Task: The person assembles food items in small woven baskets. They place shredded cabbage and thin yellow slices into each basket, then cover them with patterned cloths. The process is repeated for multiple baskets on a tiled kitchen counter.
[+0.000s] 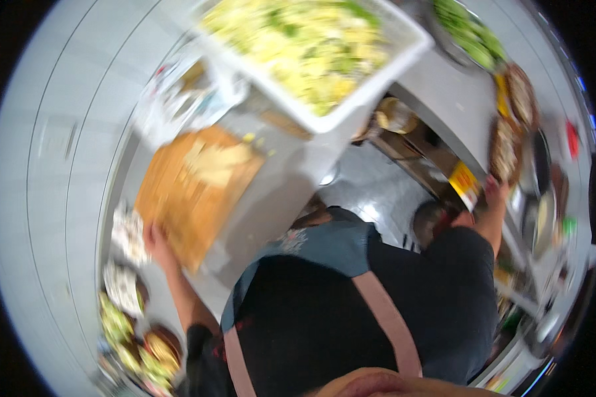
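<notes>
Fingers (150, 231) at wooden board (179, 182), yellow packet (464, 183) illegible

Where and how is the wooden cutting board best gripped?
The wooden cutting board is probably best held by its near left edge, from the person's left: it is a flat slab with no visible handle, and the pale pieces lie toward its far end, away from that edge.

A white tub (376, 90) of chopped yellow-green vegetables (298, 46) occupies upper centre. Plastic bag (172, 99) noted upper left; green vegetables (469, 33), upper right.
</notes>
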The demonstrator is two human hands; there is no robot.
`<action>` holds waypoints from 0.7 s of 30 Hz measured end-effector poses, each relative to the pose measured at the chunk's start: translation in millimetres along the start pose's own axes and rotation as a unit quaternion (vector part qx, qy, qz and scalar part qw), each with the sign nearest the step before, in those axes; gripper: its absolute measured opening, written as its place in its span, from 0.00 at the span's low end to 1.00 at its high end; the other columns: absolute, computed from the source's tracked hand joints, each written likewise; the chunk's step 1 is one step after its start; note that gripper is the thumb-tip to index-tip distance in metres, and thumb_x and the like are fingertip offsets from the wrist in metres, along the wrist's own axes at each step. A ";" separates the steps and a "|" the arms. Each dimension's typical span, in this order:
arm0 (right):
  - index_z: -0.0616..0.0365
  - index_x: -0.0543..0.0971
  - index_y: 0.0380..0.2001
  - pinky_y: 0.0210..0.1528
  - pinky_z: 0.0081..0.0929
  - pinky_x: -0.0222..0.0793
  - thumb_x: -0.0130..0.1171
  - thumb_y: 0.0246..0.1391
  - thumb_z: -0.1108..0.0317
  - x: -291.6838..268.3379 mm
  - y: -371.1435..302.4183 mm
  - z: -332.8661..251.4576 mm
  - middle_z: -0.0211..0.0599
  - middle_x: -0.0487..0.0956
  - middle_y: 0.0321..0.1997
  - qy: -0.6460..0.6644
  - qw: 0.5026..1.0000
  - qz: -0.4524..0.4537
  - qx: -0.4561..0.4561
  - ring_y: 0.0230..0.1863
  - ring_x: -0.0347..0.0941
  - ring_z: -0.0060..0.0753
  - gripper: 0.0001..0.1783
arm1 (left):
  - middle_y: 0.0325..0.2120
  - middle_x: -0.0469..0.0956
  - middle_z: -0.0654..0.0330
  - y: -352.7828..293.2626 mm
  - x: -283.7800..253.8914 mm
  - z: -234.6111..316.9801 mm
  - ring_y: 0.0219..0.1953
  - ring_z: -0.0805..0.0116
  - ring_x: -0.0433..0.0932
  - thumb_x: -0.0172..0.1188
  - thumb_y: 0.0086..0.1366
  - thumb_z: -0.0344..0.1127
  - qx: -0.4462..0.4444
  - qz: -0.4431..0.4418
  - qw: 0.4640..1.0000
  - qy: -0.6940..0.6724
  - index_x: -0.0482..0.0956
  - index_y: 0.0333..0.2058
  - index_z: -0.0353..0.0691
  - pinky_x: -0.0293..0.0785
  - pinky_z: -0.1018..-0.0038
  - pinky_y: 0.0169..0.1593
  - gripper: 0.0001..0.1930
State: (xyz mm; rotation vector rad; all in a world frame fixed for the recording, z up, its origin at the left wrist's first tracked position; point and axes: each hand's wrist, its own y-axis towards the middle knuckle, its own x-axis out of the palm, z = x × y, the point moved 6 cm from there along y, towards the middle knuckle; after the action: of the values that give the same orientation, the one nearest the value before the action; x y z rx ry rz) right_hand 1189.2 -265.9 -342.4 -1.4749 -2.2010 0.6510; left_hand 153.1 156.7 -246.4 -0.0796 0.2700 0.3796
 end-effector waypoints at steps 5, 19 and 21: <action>0.56 0.72 0.43 0.22 0.22 0.70 0.41 0.62 0.62 50.8 7.1 7.2 0.36 0.77 0.31 0.046 0.984 0.145 -0.089 0.25 0.73 0.30 0.14 | 0.41 0.78 0.53 -14.3 127.6 113.3 0.44 0.62 0.77 0.61 0.59 0.34 0.257 -0.102 0.922 0.270 0.76 0.44 0.35 0.71 0.71 0.48 0.15; 0.58 0.73 0.37 0.18 0.16 0.62 0.52 0.57 0.64 246.0 -220.9 -51.1 0.33 0.77 0.26 -0.056 0.977 -0.115 -0.171 0.20 0.69 0.20 0.10 | 0.46 0.73 0.55 5.3 208.4 79.4 0.49 0.50 0.70 0.62 0.53 0.48 0.423 -0.285 0.740 0.439 0.75 0.44 0.44 0.68 0.58 0.50 0.22; 0.58 0.73 0.36 0.17 0.16 0.62 0.53 0.56 0.63 295.1 -269.5 -54.1 0.34 0.77 0.26 -0.085 0.962 -0.178 -0.186 0.18 0.68 0.20 0.10 | 0.43 0.74 0.55 21.2 199.8 71.0 0.45 0.51 0.72 0.61 0.53 0.46 0.423 -0.282 0.744 0.434 0.76 0.42 0.43 0.69 0.59 0.48 0.20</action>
State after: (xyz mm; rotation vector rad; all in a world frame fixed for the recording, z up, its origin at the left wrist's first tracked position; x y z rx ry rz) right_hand 915.7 -72.0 -118.1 -1.1627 -2.7485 0.2588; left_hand 341.1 256.3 -233.7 0.5761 1.2961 -0.4577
